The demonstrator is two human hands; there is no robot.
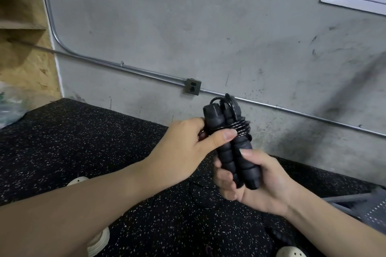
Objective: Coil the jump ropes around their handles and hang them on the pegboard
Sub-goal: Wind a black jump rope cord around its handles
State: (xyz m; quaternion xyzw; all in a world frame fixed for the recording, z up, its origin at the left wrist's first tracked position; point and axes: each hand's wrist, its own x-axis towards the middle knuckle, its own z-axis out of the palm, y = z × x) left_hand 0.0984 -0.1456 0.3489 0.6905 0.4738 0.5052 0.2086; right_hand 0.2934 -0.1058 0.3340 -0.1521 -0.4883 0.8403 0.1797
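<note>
Handles [234,148] upright, R hand [261,181] grips bottoms; L hand [188,148] pinches coiled rope [240,128].

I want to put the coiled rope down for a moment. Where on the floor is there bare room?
The speckled floor mat is bare from the left hand back to the concrete wall. It is crowded beneath the jump rope handles and right hand: loose rope and shoes lie there.

Your right hand [261,181] holds the handles [234,148] low, left hand [188,148] above; wall socket [192,86] behind.
</note>
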